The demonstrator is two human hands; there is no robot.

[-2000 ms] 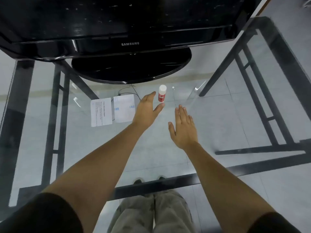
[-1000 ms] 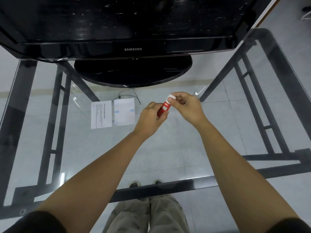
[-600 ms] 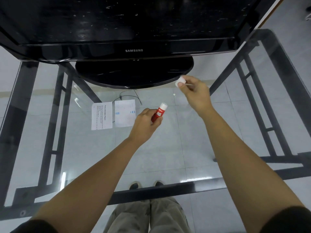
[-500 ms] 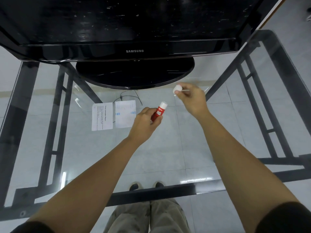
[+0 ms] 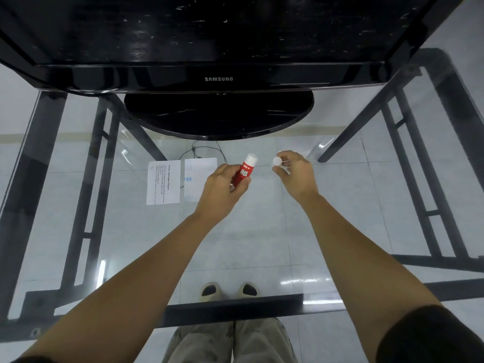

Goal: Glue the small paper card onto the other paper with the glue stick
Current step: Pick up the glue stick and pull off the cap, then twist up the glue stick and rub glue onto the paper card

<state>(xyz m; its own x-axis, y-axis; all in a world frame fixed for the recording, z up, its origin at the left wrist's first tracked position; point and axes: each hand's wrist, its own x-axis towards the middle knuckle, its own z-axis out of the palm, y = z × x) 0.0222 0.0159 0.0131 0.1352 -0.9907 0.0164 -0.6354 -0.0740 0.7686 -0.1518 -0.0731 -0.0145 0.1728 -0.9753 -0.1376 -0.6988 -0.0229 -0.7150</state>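
Printed sheet (image 5: 163, 182) and small card (image 5: 199, 176) lie flat side by side on the glass tabletop (image 5: 251, 239), edges nearly touching, at 9 o'clock of the left hand (image 5: 222, 191). The card's right edge is hidden behind that hand. Left hand grasps the glue stick (image 5: 245, 172) by its lower body, uncapped tip tilted toward 1 o'clock, above the glass. Right hand (image 5: 296, 175), at 3 o'clock of the stick, pinches the white cap (image 5: 277, 161). No glue applied yet, by my read.

Risks:
- Light card skids on slick glass when swiped, unless pinned.
- Glue overruns onto the glass.
- Glue not wound out enough; can't tell.
- Cap rolls off if dropped.
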